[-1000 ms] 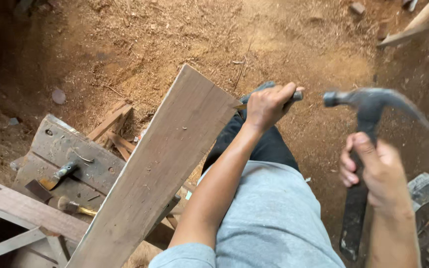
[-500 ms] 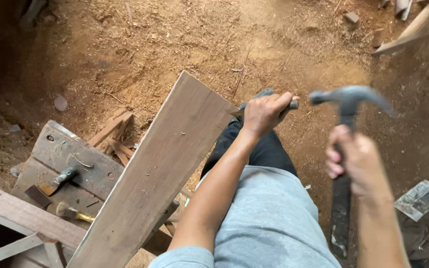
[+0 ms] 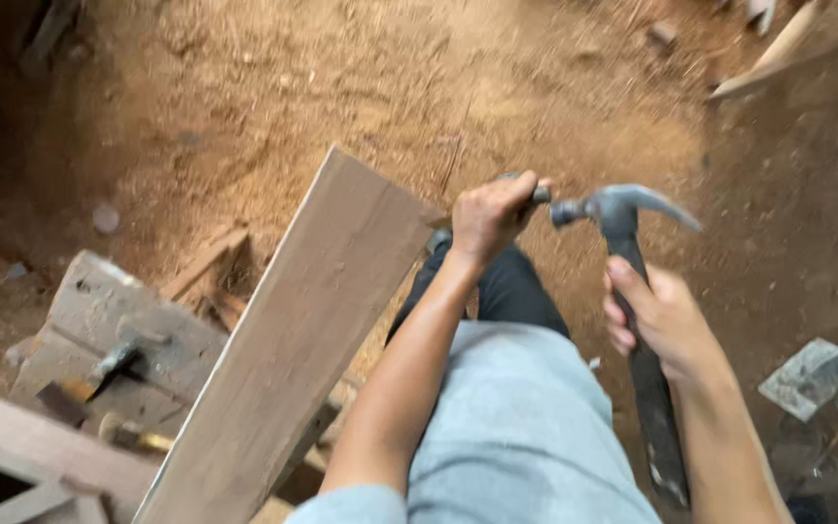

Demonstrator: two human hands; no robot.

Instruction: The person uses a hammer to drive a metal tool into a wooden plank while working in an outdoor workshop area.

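Right hand [image 3: 666,320] clamped on a hammer [image 3: 623,209], handle upright in view, striking face pointing left. Left hand [image 3: 492,213] closed around a chisel [image 3: 538,195] lying crosswise beside the plank [image 3: 312,320].

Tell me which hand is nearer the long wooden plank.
Left. The left hand grips a dark tool right at the long wooden plank and its far corner; the right hand holds the hammer farther off, beyond the leg.

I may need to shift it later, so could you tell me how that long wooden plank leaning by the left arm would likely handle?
The plank looks thick and straight, so probably stiff and fairly heavy. Propped at a slant, it may slide or tip sideways if pushed.
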